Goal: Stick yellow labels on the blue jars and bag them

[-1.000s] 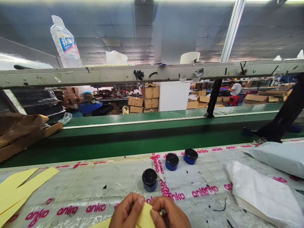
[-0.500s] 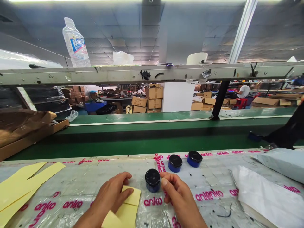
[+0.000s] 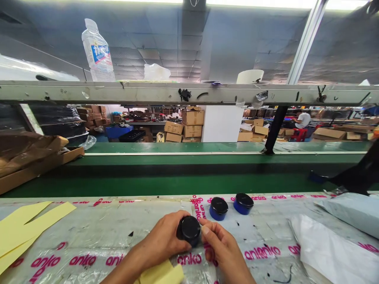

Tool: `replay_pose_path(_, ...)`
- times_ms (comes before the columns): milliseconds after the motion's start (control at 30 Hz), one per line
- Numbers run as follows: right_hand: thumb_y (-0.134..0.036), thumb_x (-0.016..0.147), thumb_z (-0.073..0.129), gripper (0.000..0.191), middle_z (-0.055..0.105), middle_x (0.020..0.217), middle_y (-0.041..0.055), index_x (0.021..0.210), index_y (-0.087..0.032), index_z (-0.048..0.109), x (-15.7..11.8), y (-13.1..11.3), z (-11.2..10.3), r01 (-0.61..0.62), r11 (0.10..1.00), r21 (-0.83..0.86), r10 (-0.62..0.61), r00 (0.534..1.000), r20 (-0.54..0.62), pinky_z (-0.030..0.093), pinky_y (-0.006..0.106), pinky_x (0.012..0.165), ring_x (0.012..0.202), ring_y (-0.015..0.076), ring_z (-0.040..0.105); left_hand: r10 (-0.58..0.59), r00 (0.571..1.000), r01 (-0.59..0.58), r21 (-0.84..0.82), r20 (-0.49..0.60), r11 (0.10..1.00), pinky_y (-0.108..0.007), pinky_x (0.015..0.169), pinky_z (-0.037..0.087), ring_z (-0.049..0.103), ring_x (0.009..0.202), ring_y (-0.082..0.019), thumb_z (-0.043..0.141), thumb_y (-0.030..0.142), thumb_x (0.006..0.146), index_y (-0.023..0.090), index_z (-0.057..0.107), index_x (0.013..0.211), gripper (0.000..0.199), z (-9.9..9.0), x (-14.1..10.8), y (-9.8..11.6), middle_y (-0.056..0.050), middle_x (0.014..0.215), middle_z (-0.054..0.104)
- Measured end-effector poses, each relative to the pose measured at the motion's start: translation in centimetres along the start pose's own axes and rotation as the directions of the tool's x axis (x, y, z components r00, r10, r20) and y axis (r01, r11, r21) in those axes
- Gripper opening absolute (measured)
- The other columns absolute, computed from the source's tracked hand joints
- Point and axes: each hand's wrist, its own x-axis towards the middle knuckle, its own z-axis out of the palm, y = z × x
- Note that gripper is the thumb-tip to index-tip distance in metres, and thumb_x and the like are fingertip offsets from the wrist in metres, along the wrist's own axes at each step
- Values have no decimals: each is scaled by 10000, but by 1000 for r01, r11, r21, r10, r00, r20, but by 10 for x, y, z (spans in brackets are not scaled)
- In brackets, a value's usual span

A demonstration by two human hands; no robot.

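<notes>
A round black-topped container (image 3: pixel 190 228) stands on the plastic-covered table. My left hand (image 3: pixel 168 234) is wrapped round its left side, thumb in front and fingers behind. At its right edge is my right hand (image 3: pixel 217 240), thumb and forefinger pinched together; what is between them is too small to make out. Two more containers with black tops and blue sides, one nearer (image 3: pixel 218 208) and one farther right (image 3: pixel 243 203), stand behind my right hand. Yellow paper pieces (image 3: pixel 166 273) lie below my left wrist.
Long yellow sheets (image 3: pixel 26 228) lie at the left. White bags (image 3: pixel 334 248) cover the table's right side. Behind runs a green conveyor (image 3: pixel 148 181), with an open carton (image 3: pixel 38 165) at its left. A shelf beam (image 3: pixel 142 93) crosses above, holding a bottle (image 3: pixel 99 53).
My left hand has moved right from the yellow papers and taken hold of the near container. My right hand has stayed at the container's right side. The view has shifted slightly.
</notes>
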Motion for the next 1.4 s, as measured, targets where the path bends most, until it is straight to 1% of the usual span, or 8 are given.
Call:
replay_pose_path(167,-639,696,778,492,708,1025,77,780,-161,694,1,0,3,-10,1000,19,9,999,34,371,234,480,477,61,486,-82,977,88,21,-197,996,-287,655,433,657,757,-212,695,232,681,232,529,1051,405,16,2,-4,12,877,708)
replay_pose_path(267,-636,687,786,486,706,1157,110,736,-163,686,1,-2,4,11,999,39,-14,998,64,398,254,485,481,65,487,-76,960,98,68,-269,993,-323,705,466,662,824,-236,717,273,695,230,512,1113,467,22,1,-5,-30,1002,674)
replay_pose_path(467,-639,678,800,493,720,1160,114,766,-166,691,3,0,5,31,999,41,-35,996,85,416,260,501,487,75,476,47,967,-12,140,-251,990,-335,760,495,654,895,-220,680,142,663,263,575,1069,436,26,0,-10,-23,1148,591)
replay_pose_path(633,-622,684,797,472,723,1031,79,738,-170,671,6,0,5,29,999,37,-32,997,69,414,252,521,524,91,487,110,969,-99,56,-222,993,-335,898,499,631,1073,-227,692,51,587,287,535,1224,697,27,2,-24,-18,1241,592)
replay_pose_path(733,-621,695,782,463,702,899,47,759,-173,679,6,1,6,26,1000,-6,-26,998,58,387,246,513,504,86,444,138,960,-137,21,-242,990,-309,900,489,630,1064,-194,643,40,668,315,555,1186,593,27,-1,-26,10,1203,615)
replay_pose_path(900,-597,728,748,426,646,743,13,705,-185,641,6,4,11,38,998,-59,-33,995,93,373,246,514,503,102,424,70,962,-59,52,-265,997,-323,831,495,647,964,-202,683,123,710,299,569,1099,442,26,-4,-20,14,1106,631)
replay_pose_path(1200,-565,721,741,409,709,1023,87,630,-189,608,6,2,22,112,992,-56,-108,992,70,479,336,840,933,266,621,8,963,21,106,-268,994,-316,797,505,666,942,-214,683,155,701,273,551,1081,419,25,-4,-17,-15,1112,634)
replay_pose_path(1400,-492,752,711,335,706,1061,88,635,-195,611,6,2,21,120,989,-81,-114,991,72,438,350,875,962,278,607,25,966,2,103,-258,995,-314,797,502,661,946,-215,666,143,722,269,560,1063,378,26,-4,-15,-12,1093,628)
